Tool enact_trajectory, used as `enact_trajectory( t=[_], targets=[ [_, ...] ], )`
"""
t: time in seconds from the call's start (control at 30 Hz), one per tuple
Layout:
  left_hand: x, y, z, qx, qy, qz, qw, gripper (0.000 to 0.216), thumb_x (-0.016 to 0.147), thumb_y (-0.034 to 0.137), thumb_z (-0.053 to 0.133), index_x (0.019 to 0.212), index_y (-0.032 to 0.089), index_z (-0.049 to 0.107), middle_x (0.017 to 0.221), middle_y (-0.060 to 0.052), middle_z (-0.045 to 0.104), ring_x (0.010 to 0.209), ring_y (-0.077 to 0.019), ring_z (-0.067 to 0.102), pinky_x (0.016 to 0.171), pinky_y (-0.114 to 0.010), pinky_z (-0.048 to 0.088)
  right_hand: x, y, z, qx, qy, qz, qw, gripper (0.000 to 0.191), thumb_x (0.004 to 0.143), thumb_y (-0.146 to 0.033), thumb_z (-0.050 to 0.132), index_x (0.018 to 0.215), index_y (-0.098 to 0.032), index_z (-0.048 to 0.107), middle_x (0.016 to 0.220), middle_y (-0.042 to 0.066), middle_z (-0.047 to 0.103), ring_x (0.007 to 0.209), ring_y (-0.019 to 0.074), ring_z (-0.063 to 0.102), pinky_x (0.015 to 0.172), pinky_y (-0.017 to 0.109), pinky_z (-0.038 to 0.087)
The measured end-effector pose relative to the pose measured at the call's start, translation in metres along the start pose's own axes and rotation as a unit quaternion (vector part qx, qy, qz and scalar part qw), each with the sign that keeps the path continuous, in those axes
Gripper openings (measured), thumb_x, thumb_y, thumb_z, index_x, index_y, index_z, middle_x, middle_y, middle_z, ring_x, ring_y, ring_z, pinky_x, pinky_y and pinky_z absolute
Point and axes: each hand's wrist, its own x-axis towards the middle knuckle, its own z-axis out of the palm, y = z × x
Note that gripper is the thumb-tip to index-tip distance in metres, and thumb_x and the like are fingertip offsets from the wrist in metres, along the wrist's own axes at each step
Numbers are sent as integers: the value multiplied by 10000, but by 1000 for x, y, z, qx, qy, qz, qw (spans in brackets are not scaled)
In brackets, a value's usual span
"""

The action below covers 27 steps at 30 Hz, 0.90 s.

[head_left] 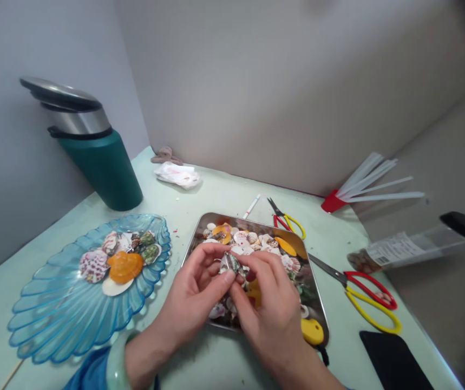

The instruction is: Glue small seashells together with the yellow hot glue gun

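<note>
Two hands, left hand (pixel 194 288) and right hand (pixel 272 298), meet over metal tray (pixel 317 310); fingertips of both grasp small dark-and-white shell (pixel 229 263). Tray: mixed shells (pixel 242 238), yellow piece (pixel 312 331) in near right corner. Blue scalloped dish (pixel 80 311): small cluster, orange shell (pixel 126 267) and purple-speckled shell (pixel 93 266) among it. Red cup (pixel 332 201): translucent sticks (pixel 362 183). Held shell: long axis seems slanted, upper left to lower right; thumb covers part, cannot tell which end is tip.
</note>
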Motion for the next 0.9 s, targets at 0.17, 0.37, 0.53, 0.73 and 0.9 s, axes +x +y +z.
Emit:
enact_trajectory(
  t=[0.17, 0.37, 0.53, 0.73, 0.9],
  targets=[
    [-1, 0, -2, -2, 0, -8, 1000, 243, 802, 202, 697, 1032, 236, 628, 1033, -18, 689, 983, -155, 647, 858, -232, 513, 1, 1, 1, -6, 4, -9, 1000, 309, 862, -124, 559, 1169, -160, 564, 1034, 126, 579, 896, 253, 582, 736, 440, 528],
    [1, 0, -1, 25, 16, -9, 1000, 260, 757, 209, 737, 1007, 220, 665, 979, -18, 710, 886, -139, 660, 807, -216, 525, 1, 2, 1, -2, 14, -30, 999, 289, 851, -80, 547, 1132, -144, 575, 1015, 121, 608, 912, 249, 589, 758, 430, 515],
    [0, 1, -1, 20, 16, -9, 1000, 260, 743, 199, 750, 993, 224, 683, 980, -12, 716, 892, -131, 660, 788, -195, 527, 2, 1, 0, -2, 24, -37, 999, 264, 845, -70, 545, 1095, -148, 577, 992, 111, 619, 896, 237, 593, 756, 414, 510],
    [-1, 2, -2, 15, 12, -12, 1000, 254, 747, 179, 746, 988, 235, 688, 967, 2, 721, 879, -117, 660, 784, -182, 527, 2, 2, 0, -5, 19, -43, 999, 264, 839, -63, 550, 1091, -137, 579, 990, 118, 624, 895, 239, 594, 750, 416, 511],
    [1, 2, -2, 19, 8, -7, 1000, 253, 750, 177, 743, 991, 237, 696, 968, 4, 721, 890, -119, 657, 789, -179, 524, 1, 3, -1, -4, 20, -48, 999, 256, 840, -63, 551, 1086, -125, 586, 986, 124, 626, 910, 244, 597, 763, 428, 513]
  ],
)
